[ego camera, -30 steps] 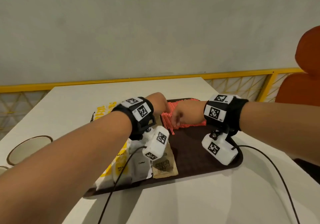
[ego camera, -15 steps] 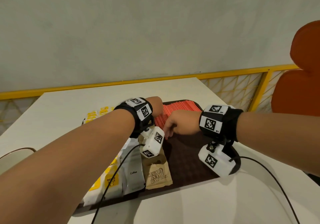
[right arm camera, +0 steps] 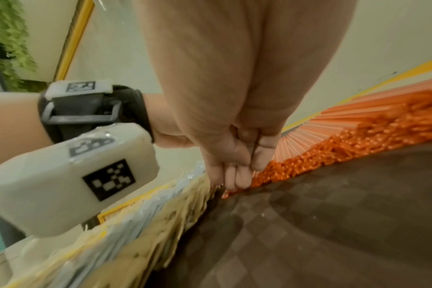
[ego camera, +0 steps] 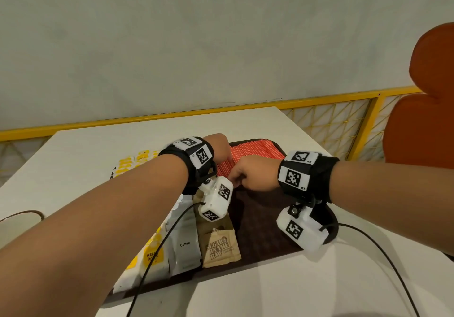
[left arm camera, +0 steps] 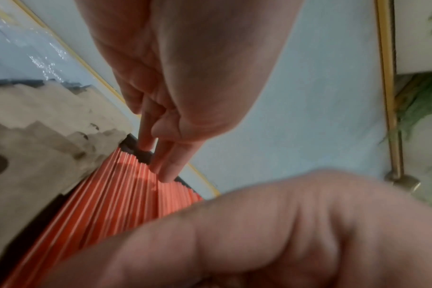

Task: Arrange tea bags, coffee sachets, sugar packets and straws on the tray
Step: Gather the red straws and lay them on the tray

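Between both hands (ego camera: 222,147) (ego camera: 255,175), straws (ego camera: 255,151), fingertips touching their ends

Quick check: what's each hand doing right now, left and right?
Left hand: open, straight fingertips pressing the far ends of the straws.
Right hand: fingers at the straws' near ends; grip cannot be told.

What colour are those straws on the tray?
The straws are orange-red; the right wrist view shows them best.

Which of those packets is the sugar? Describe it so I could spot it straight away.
Find the dark brown tray on the white table. Along its left side lie rows of packets; the sugar packet ends the rightmost row, nearest you. It alone is brown paper, printed "Sugar in the Raw", beside a silver-grey coffee sachet.
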### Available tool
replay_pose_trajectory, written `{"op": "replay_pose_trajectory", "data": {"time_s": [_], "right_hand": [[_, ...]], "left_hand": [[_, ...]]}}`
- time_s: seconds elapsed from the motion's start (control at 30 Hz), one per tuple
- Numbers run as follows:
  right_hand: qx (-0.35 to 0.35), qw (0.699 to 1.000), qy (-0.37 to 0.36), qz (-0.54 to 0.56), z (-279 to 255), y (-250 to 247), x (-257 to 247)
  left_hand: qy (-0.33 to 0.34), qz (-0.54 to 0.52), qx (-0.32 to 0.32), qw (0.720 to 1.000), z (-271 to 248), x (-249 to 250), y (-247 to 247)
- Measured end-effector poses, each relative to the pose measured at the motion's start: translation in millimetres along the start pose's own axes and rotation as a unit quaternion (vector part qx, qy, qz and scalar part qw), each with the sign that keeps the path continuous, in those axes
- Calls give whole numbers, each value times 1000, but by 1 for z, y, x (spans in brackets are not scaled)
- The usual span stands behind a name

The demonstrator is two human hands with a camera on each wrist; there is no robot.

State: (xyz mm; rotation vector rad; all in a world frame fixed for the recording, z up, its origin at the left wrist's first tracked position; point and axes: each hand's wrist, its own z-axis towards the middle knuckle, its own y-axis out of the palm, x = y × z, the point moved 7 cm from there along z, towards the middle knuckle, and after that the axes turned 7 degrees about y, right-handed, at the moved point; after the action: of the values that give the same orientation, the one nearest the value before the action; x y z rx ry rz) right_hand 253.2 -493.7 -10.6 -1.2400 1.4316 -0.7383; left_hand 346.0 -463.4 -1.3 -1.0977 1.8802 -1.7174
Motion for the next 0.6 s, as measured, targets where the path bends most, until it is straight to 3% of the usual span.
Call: {"op": "replay_pose_trajectory", "data": {"time_s": [0.17,0.3,0.43,0.6], "right_hand": [[93,985,77,127,-28,-38,28],[163,942,217,195,-72,-45,87],[150,892,354,239,-115,-7,130],[88,854,403,318,-144,35,128]], "left_hand": [[-3,-175,128,976,-60,-22,-40],[-66,-333,224,914,-141,-87,-40],[-158,-408,222,871,-200,-131,-4],[-223,-395,200,869,-221,-152,32]]}}
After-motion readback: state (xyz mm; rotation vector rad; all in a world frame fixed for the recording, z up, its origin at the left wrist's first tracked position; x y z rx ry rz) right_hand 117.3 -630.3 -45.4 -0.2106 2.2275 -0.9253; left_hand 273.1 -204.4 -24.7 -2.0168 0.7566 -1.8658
